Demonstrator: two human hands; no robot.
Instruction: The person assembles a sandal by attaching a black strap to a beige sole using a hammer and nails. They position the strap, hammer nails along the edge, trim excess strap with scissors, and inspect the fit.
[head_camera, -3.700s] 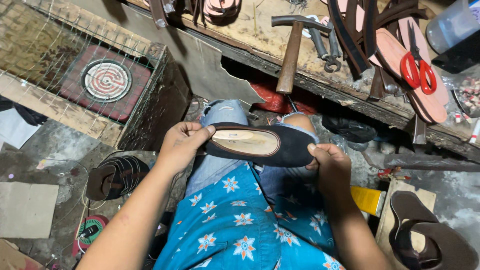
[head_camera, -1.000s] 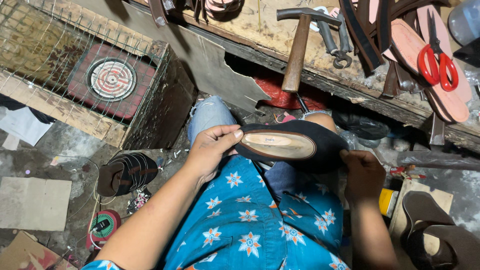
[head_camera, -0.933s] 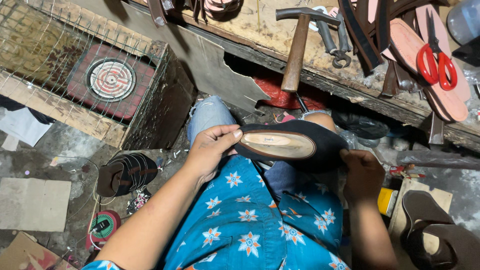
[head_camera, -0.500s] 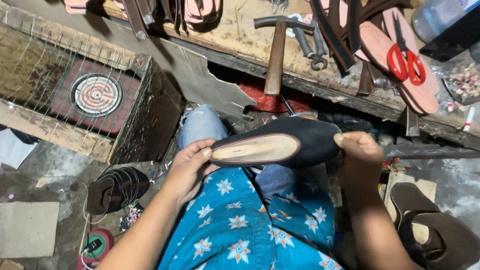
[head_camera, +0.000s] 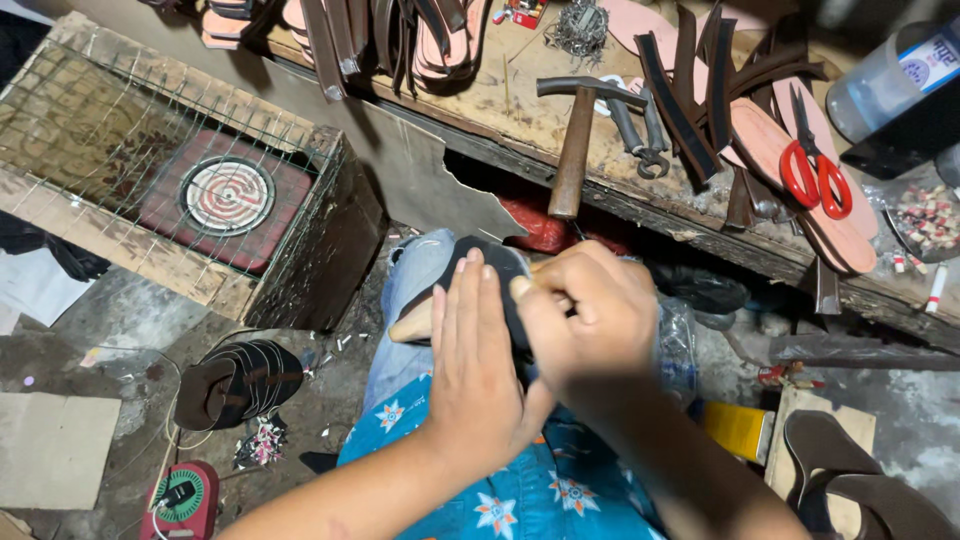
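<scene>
Hands are now bunching together over the shoe sole (head_camera: 478, 262), where half a second ago they were holding it out flat by its two ends. The tan face that was lying open to the camera is now almost wholly covered, so the work is looking like it is shifting from turning and checking the piece to pressing or folding it; that is a judgement only.

The left hand (head_camera: 478, 370) is lying flat with straight fingers across the dark upper side of the sole, pressing it down over the lap. The right hand (head_camera: 585, 318) is curling tight around the far edge, thumb and fingers pinching the sole's rim. Only a dark rounded tip and a sliver of pale tan edge are showing between them, above the knee in faded jeans (head_camera: 415, 290) and the blue flowered cloth (head_camera: 520, 495).

Materials around are looking rough and worn. The workbench (head_camera: 520, 110) is scarred, stained wood, carrying a hammer (head_camera: 575, 140) with a wooden handle and dull steel head, red-handled scissors (head_camera: 815, 165), smooth pink soles (head_camera: 800, 160) and stiff dark brown straps (head_camera: 680, 95). At the left a wooden box (head_camera: 180, 280) under wire mesh is housing a round coil heater (head_camera: 228, 193). A stack of dark sandals (head_camera: 238, 378) is resting on the gritty concrete floor.
</scene>
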